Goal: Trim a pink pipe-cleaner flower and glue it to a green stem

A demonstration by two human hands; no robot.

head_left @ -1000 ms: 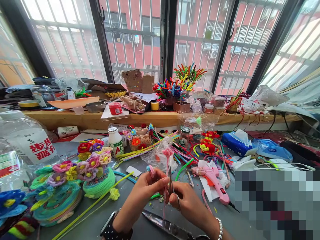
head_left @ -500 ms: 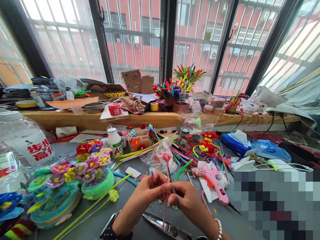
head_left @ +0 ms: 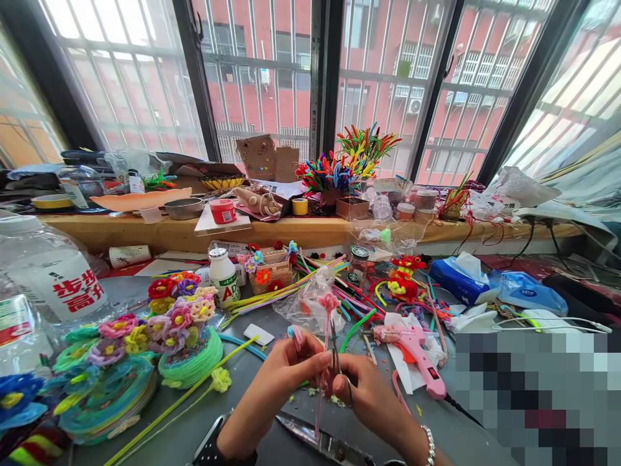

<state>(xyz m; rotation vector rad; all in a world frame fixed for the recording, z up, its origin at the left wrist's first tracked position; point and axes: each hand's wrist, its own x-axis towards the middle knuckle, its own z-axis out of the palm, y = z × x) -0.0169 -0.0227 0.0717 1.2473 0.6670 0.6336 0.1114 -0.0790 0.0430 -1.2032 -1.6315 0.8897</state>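
Observation:
In the middle of the head view my left hand [head_left: 295, 369] pinches the thin stem of a pink pipe-cleaner flower [head_left: 328, 301], whose head points up and whose stem hangs below my fingers. My right hand [head_left: 359, 382] is closed round the handles of small scissors [head_left: 334, 349]. Their narrow blades point upward, just right of the stem; whether they touch it I cannot tell. Beneath both hands, larger metal scissors [head_left: 310, 435] lie on the grey table. A yellow-green pipe-cleaner flower [head_left: 220, 380] lies left of my left wrist.
A pink glue gun [head_left: 420, 362] lies right of my hands, its cord trailing away. Coiled pipe-cleaner pots with flowers [head_left: 189, 362] stand at left, near large plastic bottles [head_left: 53, 278]. Behind are a white bottle [head_left: 223, 275], loose pipe cleaners [head_left: 272, 291] and a blue tissue pack [head_left: 458, 281].
The small scissors have shifted slightly right, off the stem, and their blades show more clearly. The pink flower has moved a little right and up. My left hand has barely moved.

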